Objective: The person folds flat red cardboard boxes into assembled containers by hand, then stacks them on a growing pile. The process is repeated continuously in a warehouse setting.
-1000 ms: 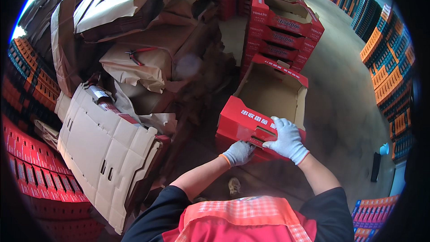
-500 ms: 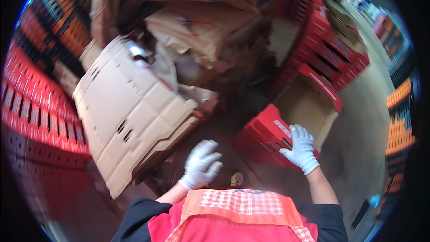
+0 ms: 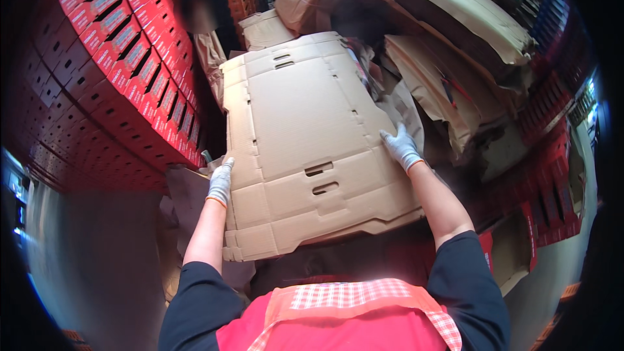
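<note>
A stack of flat brown cardboard box blanks, with fold lines and slotted handholes, lies in front of me. My left hand, in a white work glove, grips its left edge near the front corner. On the opposite edge my right hand, gloved the same way, is closed at the side with its fingertips at the top sheet. How many sheets the hands take in is hidden. The near edge of the blanks is notched, and layers show there.
Tall stacks of red cartons rise on the left. Brown paper-wrapped bundles lie at the back right, with a red-handled tool on one. An open red carton stands at the lower right, beside more red cartons.
My view has turned left, toward the cardboard blanks. My right hand has left the open red carton, and both hands have come onto the side edges of the blanks.
</note>
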### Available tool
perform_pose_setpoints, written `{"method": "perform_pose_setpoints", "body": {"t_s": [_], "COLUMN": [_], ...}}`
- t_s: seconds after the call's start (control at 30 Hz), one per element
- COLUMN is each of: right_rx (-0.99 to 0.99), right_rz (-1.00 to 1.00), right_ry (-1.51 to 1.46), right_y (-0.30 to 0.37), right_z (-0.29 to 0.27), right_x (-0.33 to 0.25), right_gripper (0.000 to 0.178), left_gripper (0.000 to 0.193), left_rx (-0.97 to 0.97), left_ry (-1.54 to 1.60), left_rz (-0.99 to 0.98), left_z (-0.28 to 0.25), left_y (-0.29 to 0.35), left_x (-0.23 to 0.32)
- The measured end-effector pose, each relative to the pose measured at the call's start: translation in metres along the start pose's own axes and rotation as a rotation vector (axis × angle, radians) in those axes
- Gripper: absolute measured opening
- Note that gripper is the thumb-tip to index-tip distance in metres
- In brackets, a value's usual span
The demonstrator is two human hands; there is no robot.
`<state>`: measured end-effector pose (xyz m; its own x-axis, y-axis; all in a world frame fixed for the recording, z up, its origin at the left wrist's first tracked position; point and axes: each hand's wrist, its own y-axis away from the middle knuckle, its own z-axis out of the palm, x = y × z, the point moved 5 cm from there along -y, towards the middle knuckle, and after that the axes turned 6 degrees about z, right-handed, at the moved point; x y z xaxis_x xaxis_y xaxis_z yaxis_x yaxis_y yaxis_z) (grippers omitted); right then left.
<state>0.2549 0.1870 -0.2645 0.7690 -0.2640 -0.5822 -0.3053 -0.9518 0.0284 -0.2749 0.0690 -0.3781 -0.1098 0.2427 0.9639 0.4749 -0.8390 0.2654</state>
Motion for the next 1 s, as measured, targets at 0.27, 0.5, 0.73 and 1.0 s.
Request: {"method": "perform_pose_setpoints", "body": {"t_s": [0.27,0.5,0.73,1.0], "right_rx": [-0.387,-0.776,-0.169,0.183], "right_rz": [-0.019,0.092,-0.632,-1.42], "right_ry": [0.267,-0.646,0.405,0.328], "right_y": [-0.014,0.007,0.121,0.051], "right_z": [-0.04,-0.009,0.085,-0.097], "right_x": [-0.019,-0.022,-0.112,-0.045], "right_gripper": [0.055,0.054,0.073,0.051], "left_gripper": [0.031,0.048,0.07,0.054], "left_rx": [-0.1,-0.385,0.315,-0.467], "left_ry": [0.499,0.281,-1.062,-1.339], "left_rz": [0.083,-0.005,0.816,1.683], "left_z": [-0.02,0.026,0.178,0.002], "left_y": [0.046,0.045,0.099,0.155], "left_x": [0.069,0.069,0.08,0.099]}}
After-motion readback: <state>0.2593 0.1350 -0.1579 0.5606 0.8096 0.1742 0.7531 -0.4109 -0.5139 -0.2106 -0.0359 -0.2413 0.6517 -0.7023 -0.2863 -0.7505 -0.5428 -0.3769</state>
